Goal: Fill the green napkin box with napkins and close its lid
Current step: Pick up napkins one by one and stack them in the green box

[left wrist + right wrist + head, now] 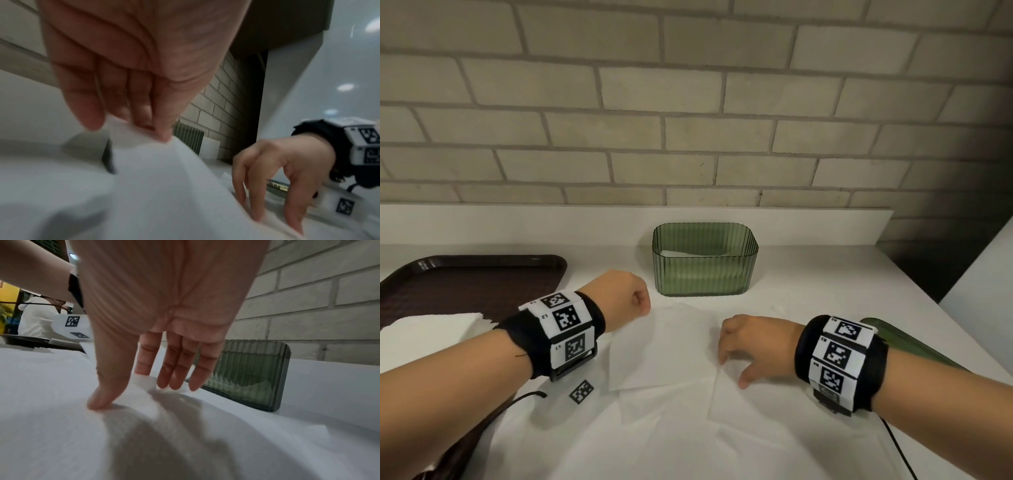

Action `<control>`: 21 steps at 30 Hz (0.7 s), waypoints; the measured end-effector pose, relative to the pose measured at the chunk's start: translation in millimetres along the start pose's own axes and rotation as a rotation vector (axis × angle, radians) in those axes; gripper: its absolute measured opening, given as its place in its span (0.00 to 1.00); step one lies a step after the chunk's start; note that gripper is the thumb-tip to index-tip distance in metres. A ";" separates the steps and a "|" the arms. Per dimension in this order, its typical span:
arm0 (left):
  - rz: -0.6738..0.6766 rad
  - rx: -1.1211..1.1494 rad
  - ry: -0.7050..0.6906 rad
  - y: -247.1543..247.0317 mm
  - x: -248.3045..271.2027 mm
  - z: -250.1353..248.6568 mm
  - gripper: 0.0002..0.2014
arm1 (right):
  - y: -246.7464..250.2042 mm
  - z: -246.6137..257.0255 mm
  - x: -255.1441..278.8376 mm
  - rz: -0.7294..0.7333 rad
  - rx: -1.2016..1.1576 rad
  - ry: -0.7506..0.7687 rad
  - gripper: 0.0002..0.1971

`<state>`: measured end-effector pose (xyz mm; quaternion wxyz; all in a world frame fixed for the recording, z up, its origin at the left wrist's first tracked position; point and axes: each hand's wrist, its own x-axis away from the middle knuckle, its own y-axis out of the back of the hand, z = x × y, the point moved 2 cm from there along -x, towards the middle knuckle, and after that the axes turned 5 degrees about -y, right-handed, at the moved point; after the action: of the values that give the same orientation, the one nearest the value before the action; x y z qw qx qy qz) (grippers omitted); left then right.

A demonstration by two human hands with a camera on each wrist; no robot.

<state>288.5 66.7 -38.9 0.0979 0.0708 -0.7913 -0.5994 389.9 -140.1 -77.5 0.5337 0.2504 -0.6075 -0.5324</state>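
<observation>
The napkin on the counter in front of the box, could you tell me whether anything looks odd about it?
The napkin lies unfolded and creased. The left hand pinches its far corner; the right hand presses it down. The lid lies apart from the green napkin box.

You are looking at a white worktop point(825, 291) carrying a ribbed green translucent box point(705, 270) near its back edge, a dark brown plastic tray point(465, 284) overhanging its left edge, and an unfolded white paper napkin point(671, 359) lying at the front.
</observation>
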 end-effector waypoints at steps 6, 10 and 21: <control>0.060 0.093 0.049 0.2 -5.0 -5.4 0.05 | 2.4 5.1 2.8 0.017 0.052 0.057 0.12; 0.255 0.293 0.212 -17.1 -2.3 -3.1 0.21 | -1.4 6.8 8.0 0.050 -0.026 -0.012 0.19; 0.390 0.038 0.157 -11.1 -0.7 8.5 0.15 | 26.8 -12.0 45.2 -0.154 -0.144 -0.071 0.10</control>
<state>287.1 71.8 -51.8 0.2721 -0.0354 -0.7912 -0.5465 394.1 -175.8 -37.4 0.4860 0.2383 -0.5652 -0.6225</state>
